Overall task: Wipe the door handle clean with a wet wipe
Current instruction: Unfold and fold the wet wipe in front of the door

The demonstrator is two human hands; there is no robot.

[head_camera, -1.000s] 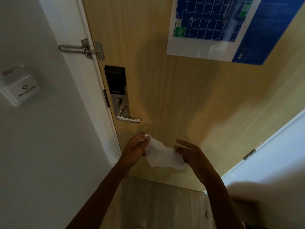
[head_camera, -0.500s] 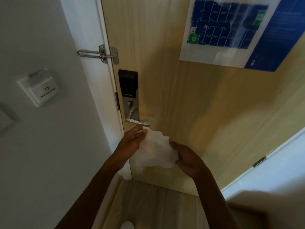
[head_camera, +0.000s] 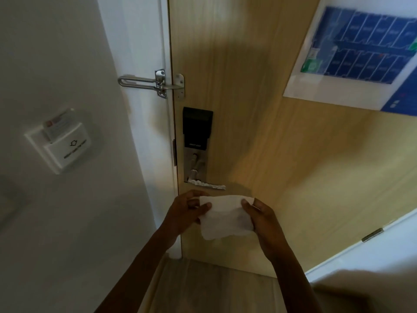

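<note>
Wet wipe (head_camera: pixel 225 219): held in the air just below the door handle (head_camera: pixel 208 185), not touching it, near the left edge of the door (head_camera: pixel 248 109). The left hand (head_camera: pixel 187 211) pinches its left edge and the right hand (head_camera: pixel 261 216) its right edge, thumbs on the near face. Since half a second ago the wipe has gone from a bunched wad to a sheet drawn flat between the hands (the view has also closed in on the lock plate (head_camera: pixel 195 161)). Judgement: wipe readied, wiping not begun, handle untouched. Not verifiable: the fingers behind the wipe are hidden. The handle is foreshortened, its underside unseen, and its crinkled surface could be texture or covering. The floor-plan notice (head_camera: pixel 361 55) is cut off at the right, its print unreadable.
</note>
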